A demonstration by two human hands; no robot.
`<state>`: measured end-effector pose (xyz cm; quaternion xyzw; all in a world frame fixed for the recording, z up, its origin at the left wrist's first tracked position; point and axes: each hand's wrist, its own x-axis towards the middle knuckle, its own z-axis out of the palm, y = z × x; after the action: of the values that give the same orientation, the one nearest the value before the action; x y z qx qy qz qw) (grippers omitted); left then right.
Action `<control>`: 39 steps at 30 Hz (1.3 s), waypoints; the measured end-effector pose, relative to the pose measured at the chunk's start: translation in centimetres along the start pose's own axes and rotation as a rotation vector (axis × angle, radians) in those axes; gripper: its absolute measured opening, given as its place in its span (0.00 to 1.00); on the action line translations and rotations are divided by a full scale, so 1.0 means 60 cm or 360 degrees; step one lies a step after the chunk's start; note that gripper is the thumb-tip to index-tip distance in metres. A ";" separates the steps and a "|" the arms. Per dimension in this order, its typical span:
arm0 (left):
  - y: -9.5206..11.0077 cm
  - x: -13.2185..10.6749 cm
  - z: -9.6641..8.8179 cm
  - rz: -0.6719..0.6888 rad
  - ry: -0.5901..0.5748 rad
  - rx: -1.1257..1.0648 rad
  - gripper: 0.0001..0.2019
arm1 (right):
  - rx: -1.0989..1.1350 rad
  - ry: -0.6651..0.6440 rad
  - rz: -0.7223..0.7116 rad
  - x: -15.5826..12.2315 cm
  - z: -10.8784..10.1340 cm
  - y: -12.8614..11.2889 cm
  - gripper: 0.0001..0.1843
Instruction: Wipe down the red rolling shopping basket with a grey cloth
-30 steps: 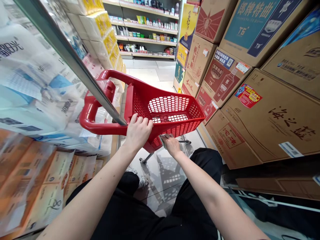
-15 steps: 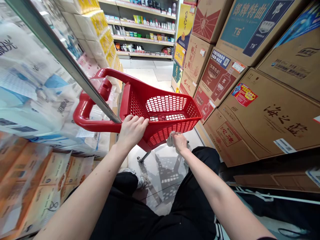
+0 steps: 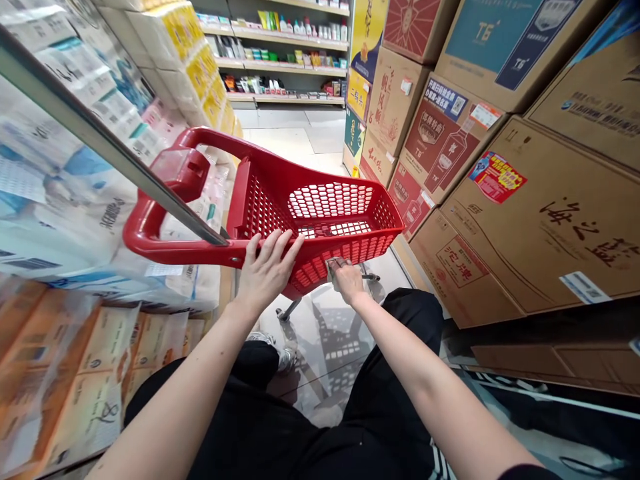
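A red plastic shopping basket (image 3: 360, 200) on wheels stands tilted in front of me, with a looped red handle at its left end. My left hand (image 3: 265, 267) rests on the basket's near rim, fingers stretched out over the edge. My right hand (image 3: 345, 279) is lower, against the outside of the basket's mesh wall, closed on a small grey cloth (image 3: 334, 265). The inside of the basket shows nothing but mesh.
Stacked cardboard cartons (image 3: 525, 207) wall the right side of the aisle. Wrapped paper packs (image 3: 75, 200) fill shelves on the left behind a slanted metal rail (image 3: 110, 143). Shelves of bottles (image 3: 285, 60) stand at the far end. My legs in black trousers are below.
The basket and view shifted slightly left and up. My left hand's fingers have straightened out over the rim. My right hand moved a little along the basket's outer wall with the cloth.
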<state>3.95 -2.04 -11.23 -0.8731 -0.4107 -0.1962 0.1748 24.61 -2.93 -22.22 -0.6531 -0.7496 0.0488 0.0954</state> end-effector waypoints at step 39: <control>0.088 -0.005 0.149 -0.0575 -0.0850 0.0203 0.30 | 0.0397 0.0245 0.0466 0.029 -0.003 0.068 0.20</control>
<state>9.69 -1.25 -19.86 -0.7941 -0.6016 0.0379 0.0778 28.37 -0.66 -22.72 -0.7401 -0.6253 0.1047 0.2244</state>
